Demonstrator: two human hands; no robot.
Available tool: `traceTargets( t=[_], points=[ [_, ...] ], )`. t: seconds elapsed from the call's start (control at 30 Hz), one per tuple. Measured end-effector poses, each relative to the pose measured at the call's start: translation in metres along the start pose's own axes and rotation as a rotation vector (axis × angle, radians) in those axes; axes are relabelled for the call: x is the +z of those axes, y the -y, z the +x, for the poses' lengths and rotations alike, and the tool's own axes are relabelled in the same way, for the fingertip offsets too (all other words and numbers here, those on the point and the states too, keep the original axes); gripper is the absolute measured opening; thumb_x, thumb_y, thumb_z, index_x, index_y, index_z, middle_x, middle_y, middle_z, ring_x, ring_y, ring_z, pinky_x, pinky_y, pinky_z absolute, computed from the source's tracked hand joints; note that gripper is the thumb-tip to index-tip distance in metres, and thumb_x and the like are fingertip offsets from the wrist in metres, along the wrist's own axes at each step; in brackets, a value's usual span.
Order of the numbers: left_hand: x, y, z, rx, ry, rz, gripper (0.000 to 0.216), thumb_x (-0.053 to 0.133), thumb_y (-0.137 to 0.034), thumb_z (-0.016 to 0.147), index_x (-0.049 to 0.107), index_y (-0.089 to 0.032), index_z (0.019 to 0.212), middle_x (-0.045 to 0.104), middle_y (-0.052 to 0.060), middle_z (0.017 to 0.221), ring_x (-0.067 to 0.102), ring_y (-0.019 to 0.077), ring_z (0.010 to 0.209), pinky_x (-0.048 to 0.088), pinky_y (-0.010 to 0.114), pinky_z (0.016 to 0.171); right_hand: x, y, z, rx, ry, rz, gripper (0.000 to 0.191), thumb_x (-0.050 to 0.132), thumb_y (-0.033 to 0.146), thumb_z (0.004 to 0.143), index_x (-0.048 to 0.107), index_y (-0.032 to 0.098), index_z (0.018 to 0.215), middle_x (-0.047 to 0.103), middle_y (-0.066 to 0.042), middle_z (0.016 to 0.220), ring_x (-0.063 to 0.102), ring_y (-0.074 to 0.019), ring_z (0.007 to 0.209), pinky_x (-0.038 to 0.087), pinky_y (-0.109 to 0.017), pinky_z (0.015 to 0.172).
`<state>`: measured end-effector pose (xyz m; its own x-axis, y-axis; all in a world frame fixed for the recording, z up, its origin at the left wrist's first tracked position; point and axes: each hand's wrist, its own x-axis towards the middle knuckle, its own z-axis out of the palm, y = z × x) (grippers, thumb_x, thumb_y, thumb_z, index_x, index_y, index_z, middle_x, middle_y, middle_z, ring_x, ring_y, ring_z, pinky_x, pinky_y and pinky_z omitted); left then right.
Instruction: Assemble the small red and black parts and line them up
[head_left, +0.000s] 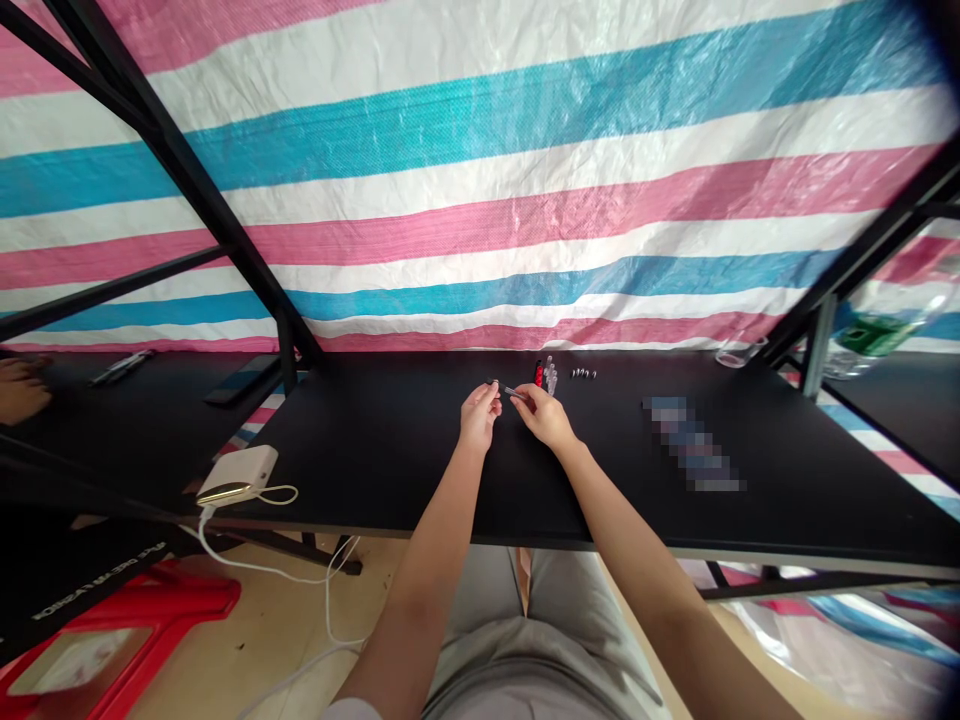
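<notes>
Over the middle of the black table, my left hand pinches the dark end of a thin pen-like stick. My right hand closes its fingertips on the stick's greyish other end. The stick's finer details are too small to make out. Just beyond my right hand lie several small red pieces in a row. Beside them are several clear plastic pieces. Farther right sits a line of several tiny black-and-silver pieces.
A blurred-out flat object lies to the right. At the back right stands a clear cup. A white box with a cable rests at the left edge. Black metal posts flank the table. Another person's hand shows far left.
</notes>
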<state>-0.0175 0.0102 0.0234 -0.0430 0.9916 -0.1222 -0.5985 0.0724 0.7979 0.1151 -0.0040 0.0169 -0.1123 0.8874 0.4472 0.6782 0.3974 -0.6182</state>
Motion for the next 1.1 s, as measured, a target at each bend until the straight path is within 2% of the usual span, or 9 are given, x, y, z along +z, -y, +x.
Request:
traceTargets(
  t=[0.13, 0.4, 0.5, 0.6, 0.67, 0.77, 0.87, 0.97, 1.1],
  points=[
    [0.001, 0.001, 0.000, 0.008, -0.015, 0.034, 0.031, 0.075, -0.031, 0.060, 0.058, -0.013, 0.080, 0.051, -0.003, 0.065, 0.045, 0.0016, 0.050, 0.033, 0.017, 0.049, 0.000, 0.000, 0.000, 0.006, -0.006, -0.027, 0.028, 0.042, 0.037, 0.086, 0.058, 0.020, 0.101, 0.063, -0.005, 0.091, 0.056, -0.0142, 0.069, 0.044, -0.025, 0.068],
    [-0.002, 0.000, 0.002, 0.034, -0.015, 0.015, 0.033, 0.075, -0.032, 0.059, 0.057, -0.013, 0.078, 0.050, -0.004, 0.064, 0.044, 0.0010, 0.049, 0.031, 0.016, 0.048, -0.006, 0.000, 0.007, -0.093, -0.016, -0.132, 0.024, 0.045, 0.033, 0.085, 0.062, 0.020, 0.095, 0.059, -0.006, 0.089, 0.056, -0.0162, 0.080, 0.043, -0.027, 0.075],
    [-0.002, 0.000, 0.003, 0.051, -0.018, 0.054, 0.031, 0.074, -0.032, 0.061, 0.058, -0.014, 0.079, 0.052, -0.002, 0.066, 0.044, 0.0017, 0.049, 0.032, 0.017, 0.049, -0.012, -0.004, 0.008, -0.036, 0.001, -0.216, 0.019, 0.050, 0.031, 0.082, 0.064, 0.020, 0.089, 0.059, -0.006, 0.086, 0.056, -0.0174, 0.080, 0.042, -0.028, 0.073],
    [-0.001, 0.004, 0.000, 0.100, -0.027, 0.228, 0.027, 0.072, -0.031, 0.062, 0.061, -0.014, 0.080, 0.057, 0.001, 0.069, 0.047, 0.0050, 0.051, 0.034, 0.020, 0.051, -0.020, -0.013, 0.002, 0.101, 0.016, -0.247, 0.017, 0.052, 0.030, 0.080, 0.063, 0.020, 0.086, 0.060, -0.004, 0.081, 0.056, -0.0164, 0.075, 0.040, -0.027, 0.068],
    [0.000, 0.010, -0.004, 0.211, -0.003, 0.422, 0.021, 0.072, -0.027, 0.062, 0.063, -0.016, 0.078, 0.060, 0.002, 0.070, 0.050, 0.0090, 0.057, 0.038, 0.023, 0.058, -0.024, -0.022, -0.004, 0.216, -0.010, -0.245, 0.016, 0.052, 0.030, 0.079, 0.063, 0.021, 0.085, 0.062, -0.003, 0.078, 0.057, -0.0157, 0.072, 0.039, -0.026, 0.065],
    [0.002, 0.023, -0.010, 0.448, 0.130, 0.753, 0.013, 0.070, -0.020, 0.064, 0.066, -0.021, 0.076, 0.061, 0.003, 0.070, 0.051, 0.0143, 0.068, 0.041, 0.029, 0.074, -0.026, -0.033, -0.010, 0.345, -0.067, -0.230, 0.017, 0.050, 0.032, 0.080, 0.062, 0.021, 0.084, 0.064, -0.002, 0.077, 0.059, -0.0161, 0.070, 0.038, -0.025, 0.062],
    [0.007, 0.033, -0.011, 0.589, 0.223, 0.984, 0.010, 0.065, -0.018, 0.069, 0.066, -0.023, 0.077, 0.061, 0.004, 0.071, 0.051, 0.0165, 0.071, 0.039, 0.032, 0.079, -0.025, -0.037, -0.010, 0.402, -0.072, -0.245, 0.016, 0.051, 0.033, 0.080, 0.062, 0.021, 0.083, 0.066, -0.003, 0.077, 0.060, -0.0168, 0.071, 0.037, -0.026, 0.062],
    [0.013, 0.036, -0.004, 0.620, 0.204, 1.074, 0.007, 0.063, -0.018, 0.070, 0.065, -0.022, 0.076, 0.060, 0.004, 0.072, 0.050, 0.0161, 0.068, 0.039, 0.031, 0.077, -0.022, -0.036, -0.008, 0.430, -0.050, -0.277, 0.016, 0.053, 0.034, 0.079, 0.062, 0.021, 0.079, 0.067, -0.003, 0.076, 0.060, -0.0170, 0.072, 0.037, -0.027, 0.064],
    [0.023, 0.036, 0.008, 0.586, 0.159, 1.110, 0.006, 0.063, -0.016, 0.069, 0.063, -0.021, 0.072, 0.059, 0.003, 0.070, 0.049, 0.0161, 0.067, 0.038, 0.030, 0.076, -0.019, -0.035, -0.005, 0.434, -0.042, -0.306, 0.019, 0.053, 0.037, 0.080, 0.062, 0.021, 0.079, 0.067, -0.003, 0.076, 0.061, -0.0177, 0.073, 0.037, -0.028, 0.066]
  ],
)
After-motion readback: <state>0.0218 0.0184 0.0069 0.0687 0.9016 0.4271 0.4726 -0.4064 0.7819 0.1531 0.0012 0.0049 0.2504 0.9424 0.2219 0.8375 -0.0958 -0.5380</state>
